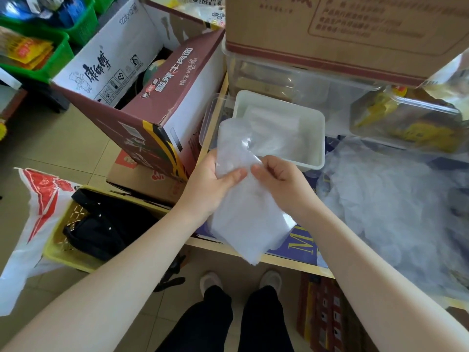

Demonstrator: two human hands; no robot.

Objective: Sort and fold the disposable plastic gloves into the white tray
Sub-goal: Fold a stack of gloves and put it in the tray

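Just before the white tray (pixel 320 138): both hands hold one plastic glove (pixel 243 199).
Left hand (pixel 212 185) and right hand (pixel 281 182) each pinch it, thumbs on top, fingers curled behind; its long axis runs toward the tray, slightly tilted.

Illumination is bright, diffuse and even, consistent with daylight; its source lies outside the view. Shadows are soft and weak, darkest inside the open printed carton (pixel 142 80) at far left and beneath the table edge (pixel 284 261). Specular glare appears on the clear plastic containers (pixel 406 118) at far right and as a small highlight on the held glove (pixel 243 189). The white tray (pixel 318 138) is near overexposure, with reduced inner detail. The heap of loose gloves (pixel 396 212) at right reads as low-contrast haze. Wide-angle distortion bends straight edges and enlarges the near forearms. Overall sharpness is moderate; corners are softer.
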